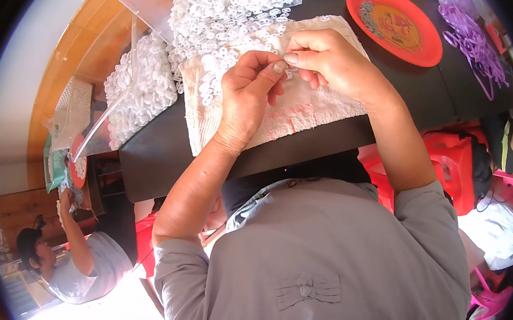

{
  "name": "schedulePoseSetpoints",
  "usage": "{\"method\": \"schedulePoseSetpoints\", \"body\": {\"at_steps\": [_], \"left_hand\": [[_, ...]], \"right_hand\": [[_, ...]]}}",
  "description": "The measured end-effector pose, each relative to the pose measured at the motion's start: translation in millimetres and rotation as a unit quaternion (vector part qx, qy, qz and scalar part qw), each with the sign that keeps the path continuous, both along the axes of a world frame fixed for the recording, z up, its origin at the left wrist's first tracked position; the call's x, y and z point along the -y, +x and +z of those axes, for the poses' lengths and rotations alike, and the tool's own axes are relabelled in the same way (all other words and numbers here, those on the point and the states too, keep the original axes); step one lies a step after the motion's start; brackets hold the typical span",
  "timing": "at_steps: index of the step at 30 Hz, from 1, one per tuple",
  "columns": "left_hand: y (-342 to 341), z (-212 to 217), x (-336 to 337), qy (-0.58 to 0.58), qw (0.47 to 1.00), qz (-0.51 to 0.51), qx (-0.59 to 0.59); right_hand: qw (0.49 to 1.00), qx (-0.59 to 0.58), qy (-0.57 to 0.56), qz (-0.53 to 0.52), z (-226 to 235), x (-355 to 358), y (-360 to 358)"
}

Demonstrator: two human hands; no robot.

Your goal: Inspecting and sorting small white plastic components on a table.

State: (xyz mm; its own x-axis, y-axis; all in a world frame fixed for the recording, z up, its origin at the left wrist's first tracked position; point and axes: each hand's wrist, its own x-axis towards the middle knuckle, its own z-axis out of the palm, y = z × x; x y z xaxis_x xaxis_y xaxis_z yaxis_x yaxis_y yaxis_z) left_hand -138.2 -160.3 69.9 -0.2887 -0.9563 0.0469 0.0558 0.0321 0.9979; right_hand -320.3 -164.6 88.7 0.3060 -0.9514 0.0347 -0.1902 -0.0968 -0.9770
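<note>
Where the two hands meet above the cloth, a small white piece [289,74] shows just at the fingertips, largely hidden by them; the left hand [249,91] and the right hand [337,64] each have thumb and finger drawn together, and the grip of both appears closed on this piece, though what exactly sits between the tips is too small to tell. Judging from how things lie, the work looks far from finished: beside the hands, loose white pieces [210,73] lie scattered on the pale cloth [283,123], and beyond them spreads a large heap of the same kind [225,9], with another big mass of white pieces [142,89] further left, by the clear plastic container [138,24]. Whether any of these are already worked cannot be told, so how much is done remains unsure. Farther out on the dark worktop [169,133] rests a red oval plate [432,48] with small grey bits [370,18] toward one side, probably parts for the same job; its yellowish centre carries a printed design whose details are too unclear to make out. Reddish marks run over the cloth, not legible as writing, and no brand or label can be discerned nearby. Past the plate lies a tangle of purple strands [464,35], while at far left a co-worker [92,261] reaches toward another surface.
</note>
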Motion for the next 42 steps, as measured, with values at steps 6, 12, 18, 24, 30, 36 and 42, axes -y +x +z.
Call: {"method": "schedulePoseSetpoints", "body": {"at_steps": [6, 12, 18, 24, 30, 36, 42], "left_hand": [[3.8, -3.0, -1.4, 0.012, 1.0, 0.018, -0.02], [8.5, 0.1, 0.2, 0.111, 0.987, 0.003, -0.119], [10.5, -0.3, -0.5, 0.125, 0.981, -0.003, -0.151], [14.8, -0.7, 2.0, 0.154, 0.973, -0.002, -0.171], [19.2, -4.7, 5.4, 0.205, 0.956, -0.04, -0.206], [21.7, -3.5, 9.3, 0.266, 0.934, -0.094, -0.219], [23.5, -0.6, 11.0, 0.246, 0.94, -0.069, -0.225]], "right_hand": [[1.0, 0.01, 0.021, 0.011, 4.1, -2.0, 5.8], [1.0, 0.018, 0.004, 0.018, 1.8, -1.0, 7.2], [0.997, 0.05, 0.049, 0.031, 3.3, -1.1, 8.0], [0.996, 0.075, 0.042, 0.033, 1.1, -3.9, 14.6], [0.998, 0.052, -0.019, 0.02, -5.3, -3.7, 19.0], [0.996, 0.018, -0.084, 0.014, -12.9, -1.5, 20.9], [0.995, 0.037, -0.092, 0.014, -12.5, -2.7, 21.6]]}}
